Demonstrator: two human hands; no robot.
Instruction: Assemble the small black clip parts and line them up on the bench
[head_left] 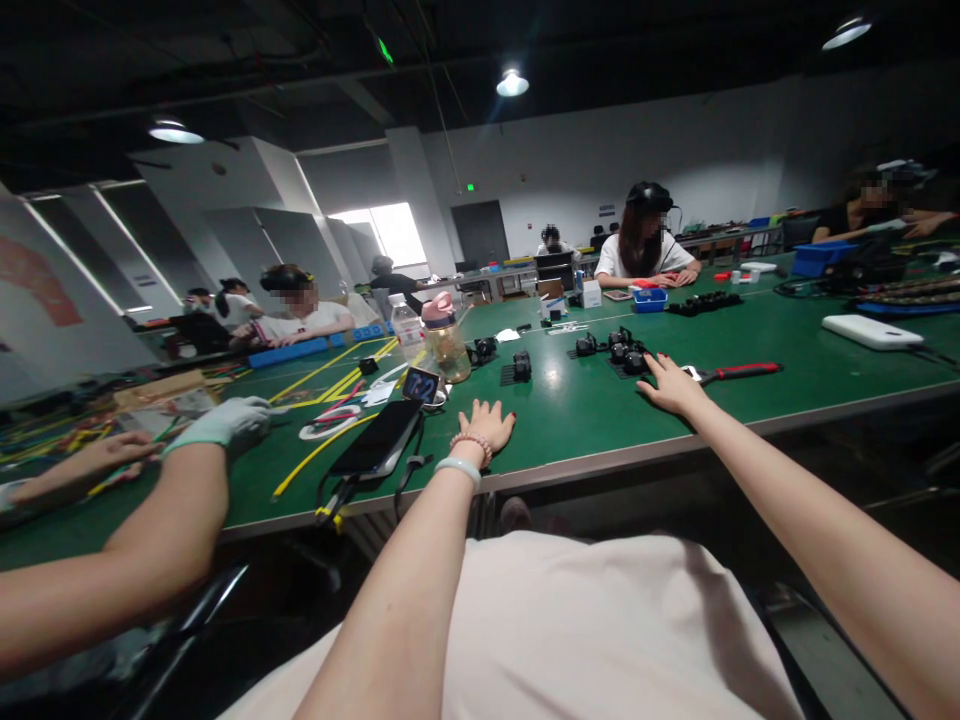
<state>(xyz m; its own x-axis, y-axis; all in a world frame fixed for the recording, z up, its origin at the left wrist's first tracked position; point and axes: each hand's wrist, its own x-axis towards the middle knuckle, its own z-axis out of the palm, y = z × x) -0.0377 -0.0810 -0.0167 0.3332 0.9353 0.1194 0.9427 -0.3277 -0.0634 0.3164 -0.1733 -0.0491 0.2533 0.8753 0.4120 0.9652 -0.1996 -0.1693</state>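
My left hand (485,427) lies on the green table (570,425) near its front edge, fingers spread, with a beaded bracelet and a pale bangle at the wrist. Farther right, my right hand (670,386) rests with its fingers apart, fingertips beside a cluster of black parts (624,350); whether they touch is unclear. Just right of that hand lies a red-handled tool (742,371). A single black part (517,368) sits between and beyond my hands. To the left of my left hand are a black phone (380,438) and a small display (421,386).
At the left, a neighbour's gloved hand (225,424) works by yellow and green wires. A pink-lidded bottle (448,350) and a clear bottle (406,325) stand behind the display. A white power bank (871,332) lies right; a blue bin (649,299) sits across, before a seated person (645,245).
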